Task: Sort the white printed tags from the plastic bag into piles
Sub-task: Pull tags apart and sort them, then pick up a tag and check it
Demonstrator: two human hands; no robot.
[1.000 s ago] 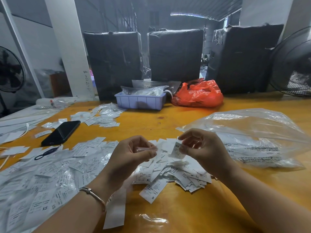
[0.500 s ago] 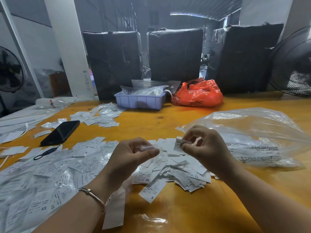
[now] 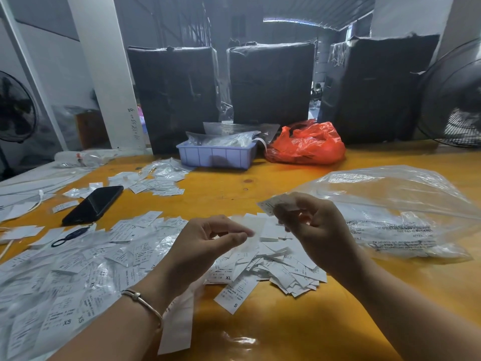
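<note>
Over yellow table, right hand pinches tag

The right hand has lifted off the pile toward the bag, its tag now raised and blurred at the fingers, while the left hand has let its thumb and forefinger part, no tag clearly between them.

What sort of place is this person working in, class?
Probably a garment warehouse or packing workshop: size-printed tags heaped on an orange worktable, big black-wrapped bales behind it, and an industrial fan alongside.
</note>
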